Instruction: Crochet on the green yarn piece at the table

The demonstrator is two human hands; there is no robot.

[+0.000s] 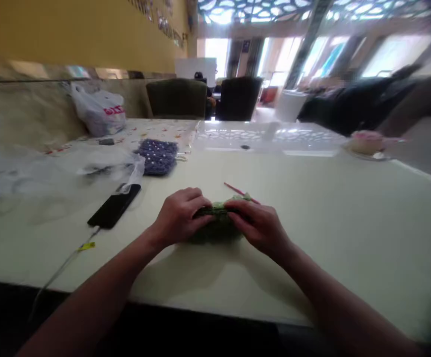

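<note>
We clasp green crochet [218,232] — left hand [180,218], right hand [260,229] both closed on it.
A pink crochet hook [240,191] sticks out behind.

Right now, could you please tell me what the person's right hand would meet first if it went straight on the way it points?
The right hand already rests on the green crocheted piece, so that comes first; the left hand seems next beyond it, though depth is unclear here.

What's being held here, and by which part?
The left hand and right hand pinch a green crochet piece by its upper edge; a pink hook sticks out beyond.
</note>
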